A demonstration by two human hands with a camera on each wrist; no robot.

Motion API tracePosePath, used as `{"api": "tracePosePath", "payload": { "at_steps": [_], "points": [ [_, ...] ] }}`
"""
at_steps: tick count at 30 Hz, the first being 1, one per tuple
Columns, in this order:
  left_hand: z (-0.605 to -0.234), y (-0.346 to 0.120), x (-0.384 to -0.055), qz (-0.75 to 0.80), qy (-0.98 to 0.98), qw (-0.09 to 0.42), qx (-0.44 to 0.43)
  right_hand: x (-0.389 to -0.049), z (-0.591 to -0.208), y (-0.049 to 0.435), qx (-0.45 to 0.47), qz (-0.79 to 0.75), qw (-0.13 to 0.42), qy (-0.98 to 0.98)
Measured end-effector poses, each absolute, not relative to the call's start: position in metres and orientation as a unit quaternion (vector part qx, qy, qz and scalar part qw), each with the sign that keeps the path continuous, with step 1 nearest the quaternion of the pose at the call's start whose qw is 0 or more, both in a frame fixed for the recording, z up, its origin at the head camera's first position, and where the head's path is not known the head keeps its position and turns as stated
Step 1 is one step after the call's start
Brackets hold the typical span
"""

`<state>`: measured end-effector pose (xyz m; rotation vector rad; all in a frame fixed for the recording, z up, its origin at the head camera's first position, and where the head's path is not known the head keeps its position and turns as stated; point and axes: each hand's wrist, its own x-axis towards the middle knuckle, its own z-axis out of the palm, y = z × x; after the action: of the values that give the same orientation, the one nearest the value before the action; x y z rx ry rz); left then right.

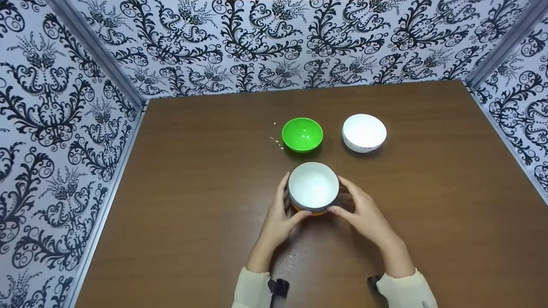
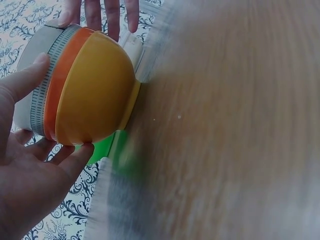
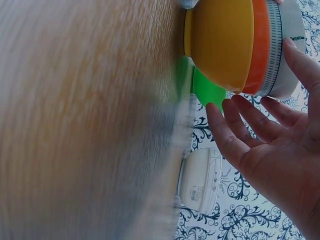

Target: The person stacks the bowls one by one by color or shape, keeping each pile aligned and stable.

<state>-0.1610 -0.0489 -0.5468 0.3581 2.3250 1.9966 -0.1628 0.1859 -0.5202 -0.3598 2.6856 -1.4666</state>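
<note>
A nested stack of bowls (image 1: pixel 313 185) stands on the table between my hands. Its top bowl is white inside. From the side, the left wrist view shows a yellow bowl (image 2: pixel 97 90) at the bottom, an orange bowl (image 2: pixel 62 77) in it, and a pale rim with dark tick marks (image 2: pixel 41 97) above. My left hand (image 1: pixel 276 220) grips the left side, thumb at the front and fingers around the wall. My right hand (image 1: pixel 370 218) holds the right side, its thumb near the front rim and its fingers spread along the wall.
Just behind the stack sits a green bowl (image 1: pixel 302 134). A white bowl (image 1: pixel 364 132) stands to the right of it. Small white bits (image 1: pixel 277 142) lie left of the green bowl on the brown table (image 1: pixel 205 192). Patterned panels (image 1: pixel 265 47) enclose the back and sides.
</note>
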Motion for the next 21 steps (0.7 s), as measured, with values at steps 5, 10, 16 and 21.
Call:
{"api": "tracePosePath", "payload": {
  "at_steps": [5, 10, 16, 21],
  "points": [
    [-0.547, -0.049, -0.162, 0.65, 0.75, 0.032, 0.119, -0.164, -0.521, 0.188, -0.116, -0.482, 0.034, 0.868],
    [-0.547, -0.048, -0.161, 0.65, 0.75, 0.036, 0.116, -0.164, -0.522, 0.192, -0.117, -0.491, 0.042, 0.862],
    [-0.546, -0.048, -0.161, 0.654, 0.747, 0.036, 0.111, -0.165, -0.524, 0.196, -0.113, -0.493, 0.043, 0.862],
    [-0.545, -0.049, -0.16, 0.653, 0.749, 0.038, 0.108, -0.166, -0.525, 0.199, -0.11, -0.495, 0.045, 0.861]
  ]
}}
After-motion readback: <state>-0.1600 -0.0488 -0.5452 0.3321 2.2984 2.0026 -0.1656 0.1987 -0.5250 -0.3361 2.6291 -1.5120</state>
